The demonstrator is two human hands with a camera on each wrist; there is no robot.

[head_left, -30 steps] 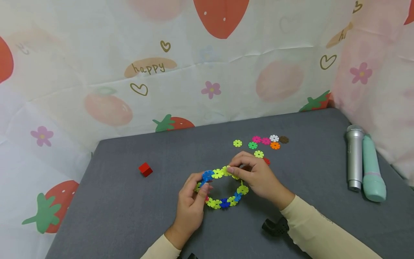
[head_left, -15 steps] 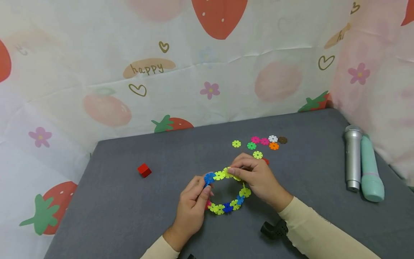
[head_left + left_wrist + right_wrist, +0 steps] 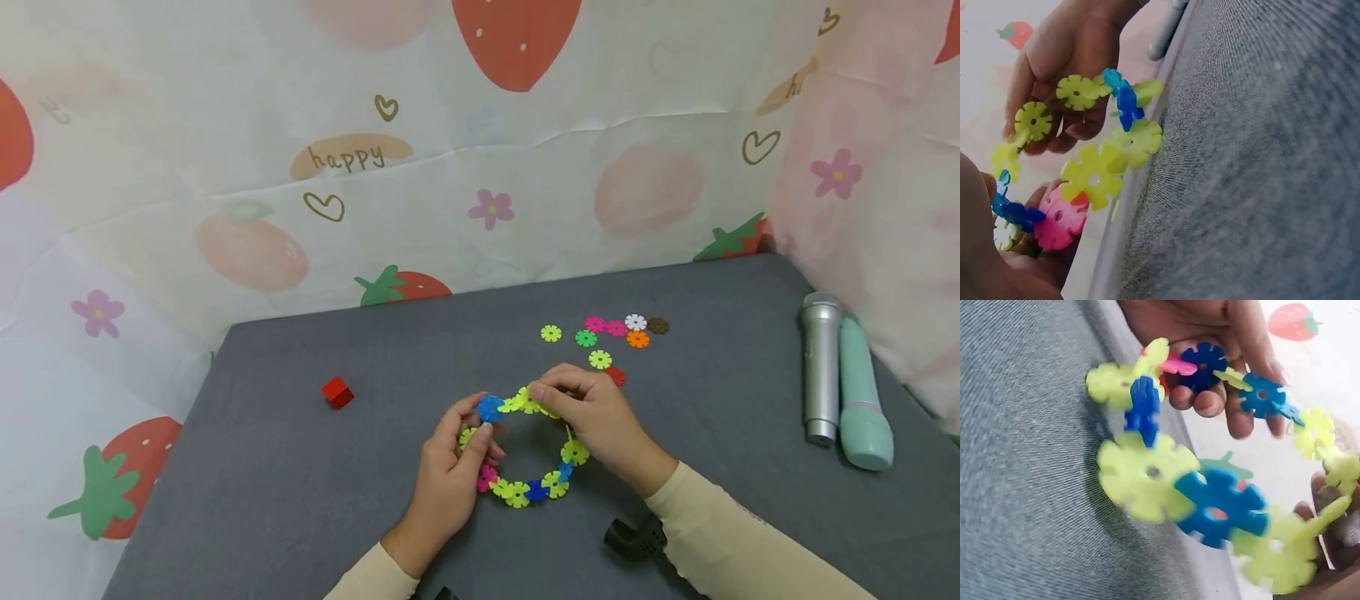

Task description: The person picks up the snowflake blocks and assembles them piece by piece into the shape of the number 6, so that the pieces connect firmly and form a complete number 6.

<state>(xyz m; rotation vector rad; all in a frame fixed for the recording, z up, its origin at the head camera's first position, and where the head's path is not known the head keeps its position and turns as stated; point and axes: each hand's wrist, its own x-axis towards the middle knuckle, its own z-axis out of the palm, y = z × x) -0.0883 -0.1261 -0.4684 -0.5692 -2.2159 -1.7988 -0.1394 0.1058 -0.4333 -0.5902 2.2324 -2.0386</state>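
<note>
Both hands hold a loop of interlocking plastic snowflake discs (image 3: pixel 517 494), mostly yellow-green with blue and pink ones, above the grey table. In the head view my left hand (image 3: pixel 448 479) grips its left side, thumb against the discs just below a blue disc (image 3: pixel 491 408). My right hand (image 3: pixel 600 417) pinches yellow discs at the far right of the loop, and its fingers hide part of them. A pink disc (image 3: pixel 1060 219) sits beside the left hand in the left wrist view. From the right wrist, a lighter blue disc (image 3: pixel 1219 506) hangs between yellow ones along the loop's near side.
Loose discs in several colours, among them an orange disc (image 3: pixel 638 339) and a red disc (image 3: pixel 616 377), lie beyond the right hand. A red cube (image 3: pixel 337 392) is at left. At right lie a silver microphone (image 3: pixel 822 367) and a mint-green one (image 3: pixel 865 400).
The loop's near side has swung down and slightly right, widening the opening. The right hand has shifted a little nearer, uncovering more of the red disc. Both hands keep their hold.
</note>
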